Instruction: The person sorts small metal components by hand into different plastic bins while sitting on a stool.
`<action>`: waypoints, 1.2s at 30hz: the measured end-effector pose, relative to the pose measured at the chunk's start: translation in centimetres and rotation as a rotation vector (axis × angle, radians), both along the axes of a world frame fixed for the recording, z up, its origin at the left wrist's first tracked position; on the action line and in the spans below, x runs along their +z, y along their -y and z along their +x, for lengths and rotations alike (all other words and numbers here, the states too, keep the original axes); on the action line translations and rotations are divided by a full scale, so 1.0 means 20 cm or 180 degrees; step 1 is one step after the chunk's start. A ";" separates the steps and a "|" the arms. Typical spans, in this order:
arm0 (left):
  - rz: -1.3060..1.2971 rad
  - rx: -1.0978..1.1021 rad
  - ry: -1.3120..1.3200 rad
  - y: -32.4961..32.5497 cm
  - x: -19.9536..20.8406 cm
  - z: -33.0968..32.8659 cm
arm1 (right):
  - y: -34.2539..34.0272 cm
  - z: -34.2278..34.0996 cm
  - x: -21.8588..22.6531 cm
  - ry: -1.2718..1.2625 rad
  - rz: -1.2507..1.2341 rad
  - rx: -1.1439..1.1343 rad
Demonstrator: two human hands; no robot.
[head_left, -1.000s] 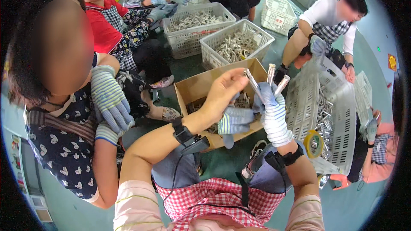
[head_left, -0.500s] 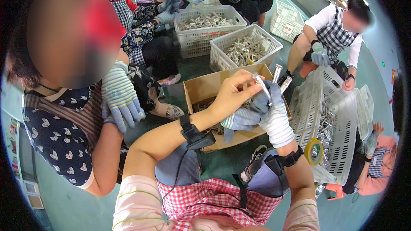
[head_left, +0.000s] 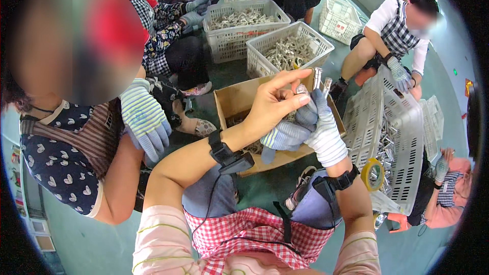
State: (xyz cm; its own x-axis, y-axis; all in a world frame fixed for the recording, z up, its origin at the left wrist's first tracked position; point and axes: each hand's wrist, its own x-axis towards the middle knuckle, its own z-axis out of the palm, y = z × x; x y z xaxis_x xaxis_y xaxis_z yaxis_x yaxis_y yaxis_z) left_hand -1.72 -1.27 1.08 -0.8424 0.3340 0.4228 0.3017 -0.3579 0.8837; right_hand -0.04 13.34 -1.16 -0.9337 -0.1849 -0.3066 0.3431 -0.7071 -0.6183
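Note:
My bare left hand (head_left: pixel 275 103) has its thumb and fingers around the end of a silver bolt-like metal piece (head_left: pixel 301 89), which points toward me. Close against it, my right hand (head_left: pixel 326 135) wears a white-and-grey striped work glove and is closed. Two more silver bolt-like pieces stick up from its fingers, one tall piece (head_left: pixel 317 77) and one beside it (head_left: pixel 327 86). A loose striped glove (head_left: pixel 285 140) hangs from the right hand's palm side, above an open cardboard box (head_left: pixel 270 165). The right fingertips are partly hidden behind the metal pieces.
White crates of metal parts stand ahead, one farther (head_left: pixel 232 46) and one nearer (head_left: pixel 254 63). A tilted white crate (head_left: pixel 407 173) with silver pieces lies right, a yellow tape roll (head_left: pixel 372 174) at its edge. A gloved co-worker (head_left: pixel 76 158) sits close left; several others sit around.
The metal piece at my left fingers has turned from slanting sideways to nearly end-on. My left index finger has stretched out toward the upright pieces. The co-worker at right has brought both hands together.

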 end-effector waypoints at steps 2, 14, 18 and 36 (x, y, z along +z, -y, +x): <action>-0.0132 0.0038 -0.0248 0.02 -0.01 -0.02 | 0.00 0.00 -0.02 0.0039 0.0000 -0.0031; -0.0270 0.0081 -0.1079 -0.01 0.00 0.00 | -0.06 0.03 -0.07 -0.0559 0.0170 0.0319; -0.0451 0.0184 -0.0973 0.00 -0.03 0.00 | -0.03 0.05 -0.05 -0.0487 -0.0063 0.0351; -0.0370 0.0158 -0.0802 -0.01 -0.02 0.02 | -0.04 0.08 -0.04 -0.0566 0.0033 0.0500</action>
State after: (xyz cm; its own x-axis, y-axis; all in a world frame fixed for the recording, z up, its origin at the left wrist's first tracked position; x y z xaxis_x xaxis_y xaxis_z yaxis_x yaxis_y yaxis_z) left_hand -1.40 -1.12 0.77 -0.7322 0.3534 0.5822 0.5317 -0.2377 0.8129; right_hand 1.54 14.12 -1.99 -0.9332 -0.3298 -0.1426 0.3334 -0.6469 -0.6858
